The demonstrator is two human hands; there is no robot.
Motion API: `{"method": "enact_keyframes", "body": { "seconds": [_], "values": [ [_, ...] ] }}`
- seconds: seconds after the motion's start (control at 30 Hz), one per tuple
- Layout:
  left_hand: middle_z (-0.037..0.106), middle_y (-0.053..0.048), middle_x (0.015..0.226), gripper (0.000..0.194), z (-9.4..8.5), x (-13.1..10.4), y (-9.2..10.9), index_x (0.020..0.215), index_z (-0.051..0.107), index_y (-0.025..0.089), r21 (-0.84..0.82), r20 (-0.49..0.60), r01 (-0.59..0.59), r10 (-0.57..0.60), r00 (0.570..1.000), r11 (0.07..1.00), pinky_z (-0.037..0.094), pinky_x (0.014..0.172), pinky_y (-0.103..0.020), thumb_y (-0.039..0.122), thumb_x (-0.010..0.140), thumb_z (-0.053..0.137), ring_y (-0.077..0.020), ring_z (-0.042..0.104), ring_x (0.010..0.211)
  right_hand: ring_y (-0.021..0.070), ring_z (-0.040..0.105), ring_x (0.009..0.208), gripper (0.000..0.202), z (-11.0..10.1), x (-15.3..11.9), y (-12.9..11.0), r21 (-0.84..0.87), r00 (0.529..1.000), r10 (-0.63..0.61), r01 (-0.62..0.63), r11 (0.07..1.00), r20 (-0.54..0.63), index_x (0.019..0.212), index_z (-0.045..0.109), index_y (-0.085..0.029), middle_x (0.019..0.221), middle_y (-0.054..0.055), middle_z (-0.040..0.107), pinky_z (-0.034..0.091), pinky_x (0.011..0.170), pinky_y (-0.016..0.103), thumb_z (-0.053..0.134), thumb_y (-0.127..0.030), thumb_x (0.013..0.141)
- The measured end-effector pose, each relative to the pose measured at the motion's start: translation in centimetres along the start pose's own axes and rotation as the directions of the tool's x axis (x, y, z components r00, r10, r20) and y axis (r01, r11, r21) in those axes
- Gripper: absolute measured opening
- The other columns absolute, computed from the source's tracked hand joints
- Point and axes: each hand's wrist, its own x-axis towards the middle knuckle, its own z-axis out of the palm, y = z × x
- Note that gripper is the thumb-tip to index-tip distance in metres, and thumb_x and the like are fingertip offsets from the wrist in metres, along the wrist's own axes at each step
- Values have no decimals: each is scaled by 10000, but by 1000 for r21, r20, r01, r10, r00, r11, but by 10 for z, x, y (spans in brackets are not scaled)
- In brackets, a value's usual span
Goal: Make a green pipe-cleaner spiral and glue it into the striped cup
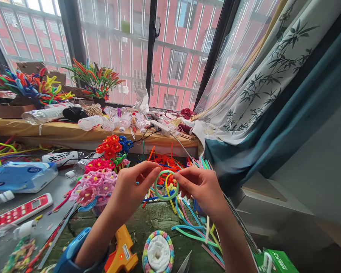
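Observation:
A pale green ring [167, 198], apparently a bent tube or strip, is held up over the table between my two hands. My left hand [136, 182] pinches its upper left side with thumb and forefinger. On the right side, my right hand [200, 185] grips it between thumb and fingertips. Below the hands stands a round piece with a white middle and a pastel beaded rim [158, 254]. A yellow glue gun [123, 246] with a lit red light lies near my left forearm. Scissor blades [185, 262] poke in at the bottom edge.
Pink and red craft flowers [100, 184] stand left of my hands. Loose coloured strips [194, 227] spread over the table at right. A remote control [19, 212] and a blue tissue pack [21, 177] lie at left. Bottles [92, 122] and a power strip [161, 127] crowd the windowsill.

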Motion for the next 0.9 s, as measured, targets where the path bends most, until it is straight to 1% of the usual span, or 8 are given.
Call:
{"method": "enact_keyframes", "body": {
  "seconds": [0.1, 0.2, 0.27, 0.33, 0.47, 0.63, 0.77, 0.9],
  "values": [
    [738, 6, 728, 230, -1, 1, -2, 923, 731, 191, -134, 87, 73, -61, 994, 988, 476, 564, -218, 396, 892, 633, -136, 654, 645, 109, 560, 427, 316, -2, 1, 1, 96, 997, 63, -66, 993, 35, 713, 721, -168, 514, -24, 612, 440, 434, 217, 765, -477, 758],
    [743, 5, 721, 198, 0, 1, 1, 886, 744, 193, -142, 98, 79, -65, 993, 987, 482, 571, -218, 379, 846, 690, -134, 643, 646, 115, 580, 459, 295, -2, 0, 1, 60, 998, 38, -41, 997, 58, 758, 732, -167, 551, -15, 636, 458, 460, 222, 768, -460, 771],
    [734, 4, 700, 191, 0, 0, 3, 857, 744, 186, -130, 82, 76, -65, 995, 989, 481, 565, -219, 368, 842, 688, -130, 624, 626, 122, 599, 502, 232, 0, -2, 0, -48, 999, -47, 48, 998, 21, 826, 744, -176, 609, -5, 666, 477, 494, 229, 750, -407, 809],
    [725, 2, 679, 200, 1, 0, 3, 843, 740, 178, -120, 72, 74, -66, 995, 990, 479, 556, -222, 367, 846, 675, -130, 612, 606, 124, 611, 551, 145, 4, -3, 0, -213, 976, -213, 198, 957, -47, 892, 744, -190, 694, 6, 695, 486, 531, 233, 719, -327, 853],
    [729, -10, 693, 234, 2, -1, 2, 851, 738, 168, -94, 58, 80, -74, 996, 992, 483, 560, -234, 390, 846, 665, -137, 620, 595, 135, 651, 677, 78, 9, -4, 3, -562, 807, -589, 469, 682, -42, 932, 723, -192, 850, 28, 730, 488, 635, 243, 653, -227, 926],
    [717, -3, 676, 244, 3, -2, 2, 821, 733, 173, -64, 61, 61, -57, 996, 996, 468, 550, -224, 399, 858, 651, -132, 611, 586, 157, 696, 770, 134, 10, -1, 8, -751, 623, -778, 551, 363, 81, 978, 718, -166, 892, 54, 750, 491, 712, 250, 596, -219, 975],
    [709, 13, 646, 224, 4, -3, 3, 810, 727, 180, -63, 65, 22, -18, 998, 998, 452, 538, -210, 381, 865, 645, -118, 586, 563, 165, 703, 761, 160, 12, -1, 8, -818, 552, -823, 530, 223, 133, 960, 724, -144, 898, 72, 762, 480, 692, 262, 583, -217, 985],
    [699, 19, 627, 220, 6, -2, 4, 800, 724, 179, -46, 71, 9, -6, 997, 999, 429, 515, -201, 368, 873, 638, -110, 569, 546, 158, 696, 752, 167, 13, -1, 9, -836, 538, -826, 523, 169, 169, 945, 720, -149, 894, 66, 767, 470, 667, 267, 574, -215, 991]
  ]
}}
